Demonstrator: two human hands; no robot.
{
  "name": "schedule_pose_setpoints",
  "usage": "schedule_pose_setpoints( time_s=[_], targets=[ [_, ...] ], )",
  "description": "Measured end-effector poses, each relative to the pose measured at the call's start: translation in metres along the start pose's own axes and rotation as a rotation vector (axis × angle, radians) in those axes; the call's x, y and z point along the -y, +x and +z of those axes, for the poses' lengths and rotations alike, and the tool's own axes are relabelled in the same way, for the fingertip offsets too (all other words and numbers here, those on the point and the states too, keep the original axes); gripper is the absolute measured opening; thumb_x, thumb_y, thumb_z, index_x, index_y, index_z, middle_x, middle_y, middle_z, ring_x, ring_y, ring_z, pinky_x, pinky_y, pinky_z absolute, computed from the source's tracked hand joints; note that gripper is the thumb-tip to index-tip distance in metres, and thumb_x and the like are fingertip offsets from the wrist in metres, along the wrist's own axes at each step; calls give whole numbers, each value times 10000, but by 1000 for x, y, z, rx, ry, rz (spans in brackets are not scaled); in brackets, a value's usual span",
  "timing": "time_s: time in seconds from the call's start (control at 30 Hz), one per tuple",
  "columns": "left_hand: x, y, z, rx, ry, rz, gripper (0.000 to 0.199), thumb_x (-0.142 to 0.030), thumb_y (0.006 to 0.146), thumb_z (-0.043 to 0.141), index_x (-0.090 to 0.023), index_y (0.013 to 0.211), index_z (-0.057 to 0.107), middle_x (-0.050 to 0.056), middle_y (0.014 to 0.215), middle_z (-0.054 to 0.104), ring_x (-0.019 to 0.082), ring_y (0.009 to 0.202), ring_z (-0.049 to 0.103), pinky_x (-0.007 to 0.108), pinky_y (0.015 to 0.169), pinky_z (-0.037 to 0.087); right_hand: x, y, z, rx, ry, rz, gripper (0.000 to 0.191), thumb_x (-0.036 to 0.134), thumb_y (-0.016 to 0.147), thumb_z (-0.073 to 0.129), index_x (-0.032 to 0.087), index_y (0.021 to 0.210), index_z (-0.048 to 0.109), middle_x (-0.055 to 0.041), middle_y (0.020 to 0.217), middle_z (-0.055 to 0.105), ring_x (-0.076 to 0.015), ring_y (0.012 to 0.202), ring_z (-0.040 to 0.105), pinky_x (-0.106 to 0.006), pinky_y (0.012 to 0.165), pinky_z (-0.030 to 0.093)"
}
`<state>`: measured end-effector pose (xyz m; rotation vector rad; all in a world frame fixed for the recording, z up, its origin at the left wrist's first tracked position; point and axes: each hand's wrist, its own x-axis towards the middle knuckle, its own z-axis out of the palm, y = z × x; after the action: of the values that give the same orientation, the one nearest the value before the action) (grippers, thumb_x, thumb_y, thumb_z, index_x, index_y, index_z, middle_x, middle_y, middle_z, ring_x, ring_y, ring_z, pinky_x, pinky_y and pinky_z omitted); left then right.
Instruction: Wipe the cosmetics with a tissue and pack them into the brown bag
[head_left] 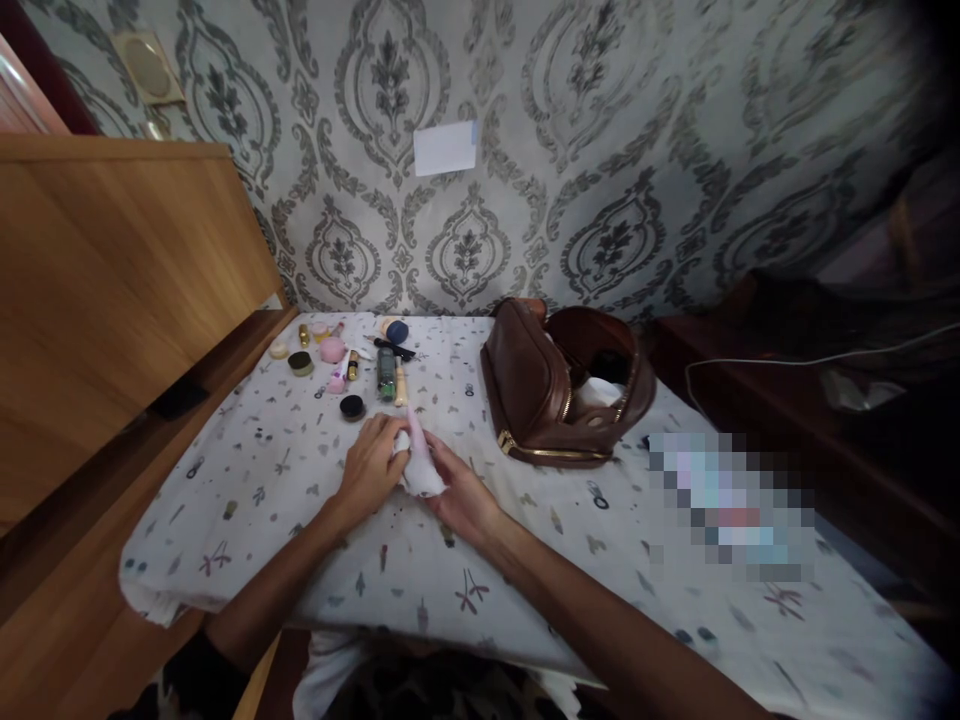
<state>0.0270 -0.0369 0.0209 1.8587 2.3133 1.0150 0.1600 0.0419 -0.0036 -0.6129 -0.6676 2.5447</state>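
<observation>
Head view, left hand: the person's left hand (379,458) is curled, fingers bent onto white cloth (424,474); exact finger contact too small to tell.
Right hand: right hand (463,497) grasps the cloth from the other side, thumb by the pink tube.
Pink tube: pink tube (416,432) sits between both hands, narrow end pointing away from the person, lower part wrapped in the cloth.
Dark round jar: dark round jar (352,407) is just beyond the left hand, not touching it.
Bottle group: green bottle (386,374) and cream tube (400,383) lie side by side, straight ahead of the hands.
Pink jar: pink jar (332,349) is farther out, ahead and left of the left hand; olive round jar (300,364) is left of that.
Bag: brown bag (523,385) stands right of and beyond the right hand, top unzipped, white item (598,394) inside.
Tablecloth: printed tablecloth (540,560) spreads under both hands.
Masked item: pixelated patch (731,505) well right of the right hand; can't tell what.
</observation>
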Motion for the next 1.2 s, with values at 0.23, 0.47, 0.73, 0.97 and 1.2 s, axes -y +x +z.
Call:
schedule_pose_setpoints(
  time_s=[0.23, 0.47, 0.73, 0.97, 1.2],
  targets=[
    [17, 1, 2, -60, 20, -19, 280, -130, 845, 467, -220, 1077, 597, 71, 1179, 571, 252, 1132, 506, 409, 975, 443, -2, -6, 4, 18, -87, -35, 626, 154, 646, 817, 281, 1224, 615, 18, 941, 663, -136, 750, 624, -323, 724, 554],
    [24, 3, 1, -70, 96, -33, 282, -143, 860, 458, -204, 1094, 603, 86, 1214, 559, 262, 1162, 504, 431, 985, 459, -2, -7, 5, 25, -137, -53, 624, 156, 619, 818, 268, 1193, 602, 14, 907, 643, -155, 772, 641, -355, 747, 557],
    [28, 0, 4, -80, 159, 2, 283, -131, 878, 452, -192, 1088, 630, 103, 1258, 550, 271, 1202, 494, 434, 991, 474, -2, -7, 5, 36, -157, -70, 596, 167, 599, 823, 260, 1153, 623, 17, 893, 627, -151, 794, 619, -340, 758, 548],
    [26, -4, 0, -39, 206, 24, 274, -146, 924, 404, -185, 1021, 658, 108, 1285, 543, 265, 1204, 498, 423, 968, 496, -3, -6, 5, 30, -163, -75, 585, 178, 595, 830, 260, 1138, 630, -1, 963, 648, -158, 860, 600, -357, 806, 538],
    [23, -9, -3, 10, 242, 37, 281, -158, 955, 387, -179, 1041, 653, 111, 1282, 558, 264, 1234, 490, 419, 961, 513, -2, -8, 7, 39, -170, -81, 572, 177, 601, 826, 267, 1131, 629, 12, 923, 655, -158, 844, 593, -311, 766, 516]
  ],
)
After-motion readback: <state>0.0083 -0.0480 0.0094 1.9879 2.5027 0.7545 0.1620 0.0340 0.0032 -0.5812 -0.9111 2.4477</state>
